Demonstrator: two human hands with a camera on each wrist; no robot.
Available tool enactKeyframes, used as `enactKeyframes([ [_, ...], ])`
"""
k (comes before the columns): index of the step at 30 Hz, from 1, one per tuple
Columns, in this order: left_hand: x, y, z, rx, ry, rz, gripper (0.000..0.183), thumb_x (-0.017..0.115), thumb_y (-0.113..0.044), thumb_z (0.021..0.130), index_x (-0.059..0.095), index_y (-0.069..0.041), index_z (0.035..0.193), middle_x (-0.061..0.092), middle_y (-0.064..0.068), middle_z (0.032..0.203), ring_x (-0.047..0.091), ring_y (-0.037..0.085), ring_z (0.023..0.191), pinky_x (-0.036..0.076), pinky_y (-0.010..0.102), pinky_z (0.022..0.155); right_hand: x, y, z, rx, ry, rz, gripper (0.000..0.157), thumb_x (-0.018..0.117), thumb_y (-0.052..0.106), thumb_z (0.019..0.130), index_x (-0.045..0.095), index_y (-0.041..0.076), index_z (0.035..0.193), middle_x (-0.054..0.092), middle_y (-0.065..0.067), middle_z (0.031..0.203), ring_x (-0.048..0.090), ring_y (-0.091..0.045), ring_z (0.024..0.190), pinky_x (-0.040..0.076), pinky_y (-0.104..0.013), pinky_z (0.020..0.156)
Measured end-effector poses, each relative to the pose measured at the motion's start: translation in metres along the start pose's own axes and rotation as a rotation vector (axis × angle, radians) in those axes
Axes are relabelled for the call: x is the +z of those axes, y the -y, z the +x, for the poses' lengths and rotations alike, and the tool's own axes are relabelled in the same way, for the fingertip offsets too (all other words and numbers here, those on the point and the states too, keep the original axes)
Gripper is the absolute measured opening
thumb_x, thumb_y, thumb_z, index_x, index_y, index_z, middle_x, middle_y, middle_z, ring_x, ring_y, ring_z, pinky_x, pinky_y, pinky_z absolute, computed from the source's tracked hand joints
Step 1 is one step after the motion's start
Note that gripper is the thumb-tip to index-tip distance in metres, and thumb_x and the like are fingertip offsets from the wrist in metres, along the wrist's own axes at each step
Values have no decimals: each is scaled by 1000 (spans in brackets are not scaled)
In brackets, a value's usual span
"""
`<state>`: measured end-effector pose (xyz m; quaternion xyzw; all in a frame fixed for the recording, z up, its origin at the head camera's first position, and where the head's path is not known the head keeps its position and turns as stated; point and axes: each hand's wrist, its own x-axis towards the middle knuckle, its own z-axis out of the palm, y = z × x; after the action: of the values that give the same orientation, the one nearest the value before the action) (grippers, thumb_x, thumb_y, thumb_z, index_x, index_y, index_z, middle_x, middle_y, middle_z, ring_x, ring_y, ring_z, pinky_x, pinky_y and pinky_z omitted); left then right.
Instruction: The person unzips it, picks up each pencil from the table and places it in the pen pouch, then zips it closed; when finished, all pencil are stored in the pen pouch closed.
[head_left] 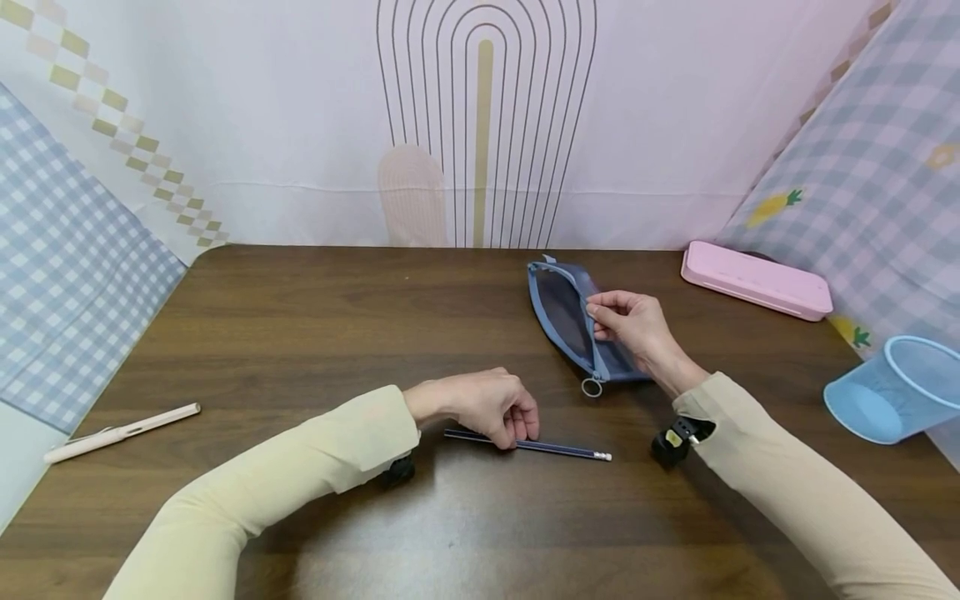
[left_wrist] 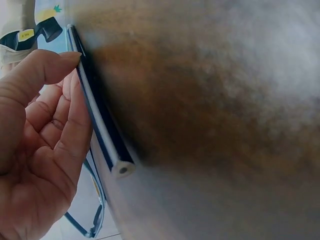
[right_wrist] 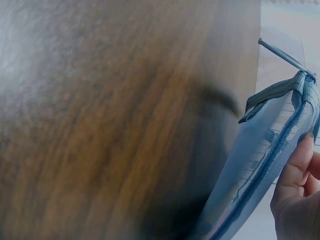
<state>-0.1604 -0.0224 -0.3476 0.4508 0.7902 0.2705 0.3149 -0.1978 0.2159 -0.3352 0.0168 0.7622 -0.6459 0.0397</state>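
Note:
In the head view, my left hand (head_left: 491, 402) pinches a dark blue pencil (head_left: 564, 450) with a white eraser end, low over the table. The left wrist view shows the thumb on one side of the pencil (left_wrist: 103, 120) and fingers along the other. Its flat, unsharpened end faces that camera. My right hand (head_left: 633, 321) pinches one edge of a blue mesh zip pouch (head_left: 617, 360), whose mouth gapes. A ring-shaped zip pull hangs from the pouch's near end. In the right wrist view, thumb and fingers hold the pouch (right_wrist: 262, 150) beside its zip.
A white pen (head_left: 123, 432) lies at the table's left edge. At the back right is a pink case (head_left: 757, 279), with a light blue mesh cup (head_left: 873, 400) nearer on the right. Cloth panels border the brown table (head_left: 337, 308) behind and at both sides.

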Motion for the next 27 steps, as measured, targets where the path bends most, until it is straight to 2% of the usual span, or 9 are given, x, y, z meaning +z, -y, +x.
enactKeyframes([
  [5,-2,2,-2,19,6,-5,19,70,2,74,72,-11,88,66,-7,74,58,-4,68,51,13,65,0,-1,-1,4,1,4,17,60,3,90,58,-5,106,60,7,70,57,-3,57,54,-16,56],
  [8,-5,5,-4,14,15,-47,19,70,2,75,72,-8,91,67,-6,76,59,-3,70,52,13,68,0,-1,0,2,1,19,11,60,1,90,60,0,101,60,6,70,57,-3,56,54,-16,55],
  [11,-11,7,-7,1,16,-130,19,68,2,77,72,-5,95,68,-2,79,59,-1,71,52,15,69,0,-1,-1,-5,1,31,8,61,1,89,62,3,97,60,6,69,57,-3,56,54,-16,55],
  [15,-22,13,-10,-47,7,-317,21,64,5,80,67,3,101,66,1,82,59,3,73,52,16,66,0,0,-1,-14,5,49,7,62,0,89,64,5,93,60,5,69,57,-3,55,54,-16,55],
  [20,-35,22,-11,-173,-41,-563,27,58,5,85,59,10,111,62,-3,79,56,4,73,51,18,63,0,-1,-2,-16,4,64,7,62,0,88,65,6,91,61,5,69,57,-4,55,54,-16,55],
  [24,-42,29,-4,-234,-132,-748,29,54,2,89,54,11,117,65,-2,82,60,5,75,51,18,64,1,-2,-2,-41,11,67,6,64,3,87,67,8,90,61,5,69,57,-3,55,54,-16,55],
  [27,-46,32,8,-251,-231,-900,32,50,2,91,50,13,121,68,1,85,63,6,75,51,16,62,1,-2,-2,-64,27,87,5,67,4,86,68,8,89,61,5,69,57,-4,55,54,-17,54],
])
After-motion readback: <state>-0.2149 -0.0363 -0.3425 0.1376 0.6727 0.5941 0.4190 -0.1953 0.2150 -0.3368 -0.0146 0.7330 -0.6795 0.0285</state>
